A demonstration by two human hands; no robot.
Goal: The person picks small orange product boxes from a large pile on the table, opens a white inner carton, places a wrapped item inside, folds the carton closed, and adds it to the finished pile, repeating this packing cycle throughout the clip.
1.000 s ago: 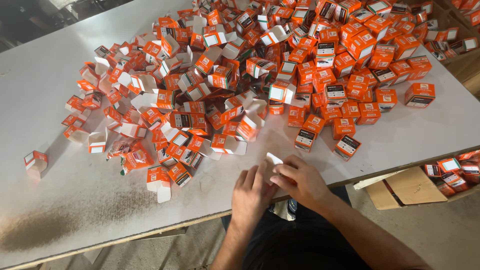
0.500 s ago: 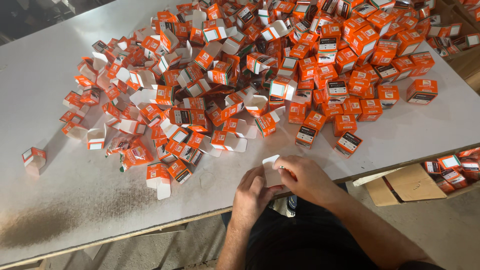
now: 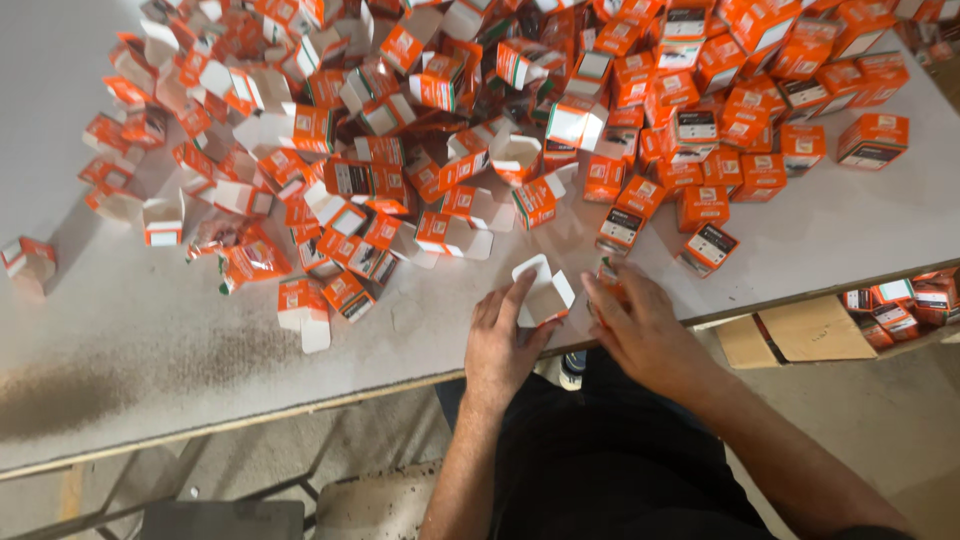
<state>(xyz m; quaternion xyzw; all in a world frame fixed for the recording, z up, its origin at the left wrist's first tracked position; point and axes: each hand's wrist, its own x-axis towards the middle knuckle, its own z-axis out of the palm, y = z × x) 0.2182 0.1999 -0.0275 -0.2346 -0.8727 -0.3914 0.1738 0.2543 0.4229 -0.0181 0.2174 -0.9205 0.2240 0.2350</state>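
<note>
My left hand (image 3: 505, 340) holds a small open carton (image 3: 542, 292), white inside, with its flaps up, at the table's near edge. My right hand (image 3: 640, 325) is just right of it, fingers curled around a small orange item (image 3: 608, 272) that is mostly hidden. A big heap of small orange and white boxes (image 3: 480, 120) covers the white table (image 3: 150, 330) beyond both hands; open empty ones lie to the left, closed ones (image 3: 740, 110) to the right.
A lone orange box (image 3: 28, 260) sits at the far left. A cardboard box (image 3: 800, 330) with more orange boxes (image 3: 900, 300) stands on the floor under the table's right end. A dark smudge (image 3: 90, 385) marks the table's near left.
The carton in my left hand has been opened up, its flaps now spread. My right hand has come away from it to the right. The view has shifted slightly.
</note>
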